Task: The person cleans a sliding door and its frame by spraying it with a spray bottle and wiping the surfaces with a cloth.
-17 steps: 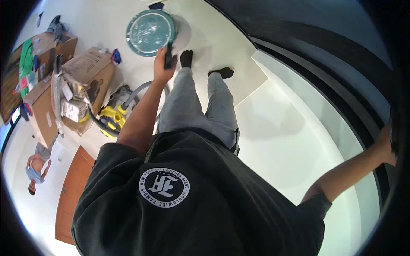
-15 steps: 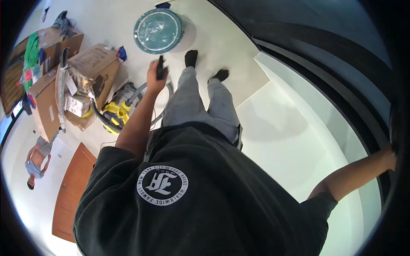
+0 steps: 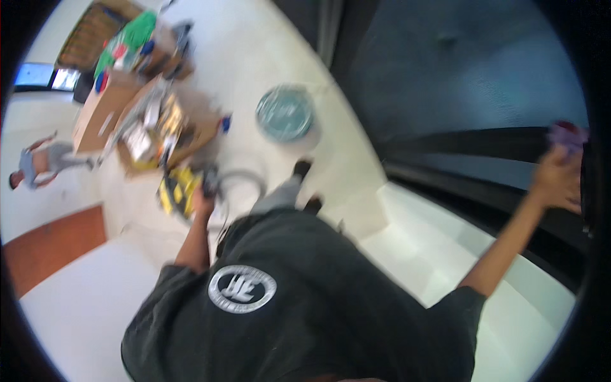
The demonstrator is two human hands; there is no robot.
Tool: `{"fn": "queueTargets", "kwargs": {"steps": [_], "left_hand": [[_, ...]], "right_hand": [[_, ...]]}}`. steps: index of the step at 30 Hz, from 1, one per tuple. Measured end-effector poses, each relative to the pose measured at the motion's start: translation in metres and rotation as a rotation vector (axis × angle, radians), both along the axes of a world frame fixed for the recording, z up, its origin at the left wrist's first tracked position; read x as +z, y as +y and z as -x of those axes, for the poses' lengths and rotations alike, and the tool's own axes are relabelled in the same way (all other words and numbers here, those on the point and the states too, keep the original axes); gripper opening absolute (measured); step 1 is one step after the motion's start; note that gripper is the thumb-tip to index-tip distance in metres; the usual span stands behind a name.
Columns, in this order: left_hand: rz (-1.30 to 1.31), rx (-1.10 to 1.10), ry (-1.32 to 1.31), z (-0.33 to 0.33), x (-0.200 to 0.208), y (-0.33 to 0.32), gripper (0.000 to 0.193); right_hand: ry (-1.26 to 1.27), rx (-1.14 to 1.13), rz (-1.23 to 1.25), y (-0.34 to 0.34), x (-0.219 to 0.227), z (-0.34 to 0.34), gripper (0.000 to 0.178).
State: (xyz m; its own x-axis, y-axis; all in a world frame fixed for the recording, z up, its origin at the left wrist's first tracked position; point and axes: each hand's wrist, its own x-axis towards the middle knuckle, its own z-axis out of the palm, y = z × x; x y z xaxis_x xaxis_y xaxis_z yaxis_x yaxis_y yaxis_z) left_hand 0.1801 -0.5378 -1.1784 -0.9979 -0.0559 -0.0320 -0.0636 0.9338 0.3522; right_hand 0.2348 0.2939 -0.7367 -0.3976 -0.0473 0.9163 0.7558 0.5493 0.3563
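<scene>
My right arm reaches out to the right, and my right hand point(image 3: 557, 181) holds a crumpled purple cloth point(image 3: 566, 137) against the dark frame of a large window point(image 3: 471, 70). Low on my left side, my left hand point(image 3: 202, 204) is closed round a small black hand-held object point(image 3: 209, 184). Blur and the dark parts behind it hide what kind of object that is. Just beyond that hand, on the floor, sits a yellow and black vacuum cleaner point(image 3: 175, 191) with a grey hose point(image 3: 245, 175).
A round teal tub or lid point(image 3: 285, 113) stands on the pale floor ahead of my feet. Opened cardboard boxes point(image 3: 102, 118) full of mixed things fill the left. Another person point(image 3: 41, 162) is farther left, near a brown door point(image 3: 57, 245). A white ledge point(image 3: 439, 229) runs below the window.
My view has turned, so the boxes and tub appear shifted. My right hand is higher on the window, with the purple cloth now showing. My left hand has dropped toward the vacuum cleaner.
</scene>
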Motion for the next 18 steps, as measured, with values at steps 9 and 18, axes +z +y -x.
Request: {"fn": "queueTargets", "kwargs": {"steps": [9,18], "left_hand": [[-0.185,0.152,0.118,-0.074,-0.076,-0.048,0.068],[-0.194,0.316,0.045,-0.098,-0.131,-0.062,0.072]], "right_hand": [[-0.071,-0.058,0.027,-0.019,0.072,0.005,0.071],[0.384,-0.394,-0.096,-0.030,0.255,0.143,0.064]]}}
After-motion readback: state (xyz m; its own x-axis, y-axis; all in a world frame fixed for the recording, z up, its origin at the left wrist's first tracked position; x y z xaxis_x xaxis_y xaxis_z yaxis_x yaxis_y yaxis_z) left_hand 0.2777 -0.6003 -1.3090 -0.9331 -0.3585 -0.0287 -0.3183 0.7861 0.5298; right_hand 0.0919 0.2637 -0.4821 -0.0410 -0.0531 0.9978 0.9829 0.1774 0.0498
